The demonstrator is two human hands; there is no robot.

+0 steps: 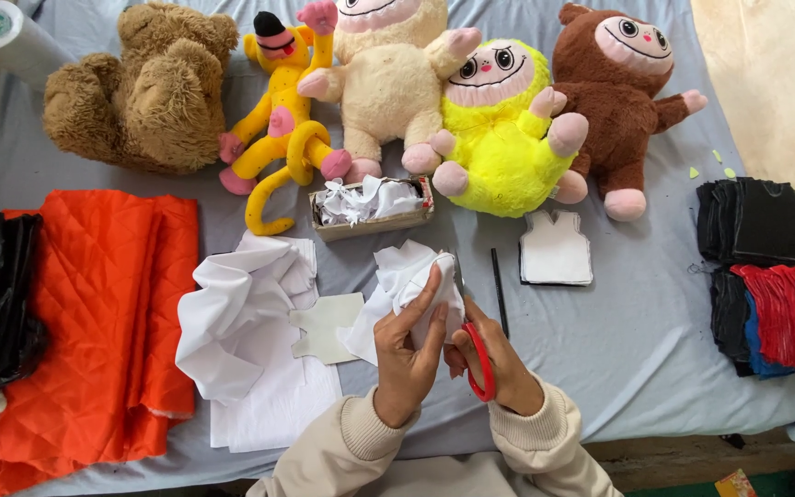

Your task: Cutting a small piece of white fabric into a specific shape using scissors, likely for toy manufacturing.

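Two hands: left hand (pixel 407 354) fingers clamp white fabric (pixel 405 276); right hand (pixel 499 364) fingers grip red-handled scissors (pixel 478 354).

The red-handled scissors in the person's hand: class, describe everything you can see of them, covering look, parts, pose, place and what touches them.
The red-handled scissors have a glossy red loop handle, plastic by the look, and slim grey metal blades pointing up and away from the person. The right hand holds them, fingers through the loop, above the grey-blue cloth-covered table. The blades meet the edge of the white fabric piece, which the left hand grips. Much of the handle is hidden by the fingers, and whether the blades are open cannot be told.
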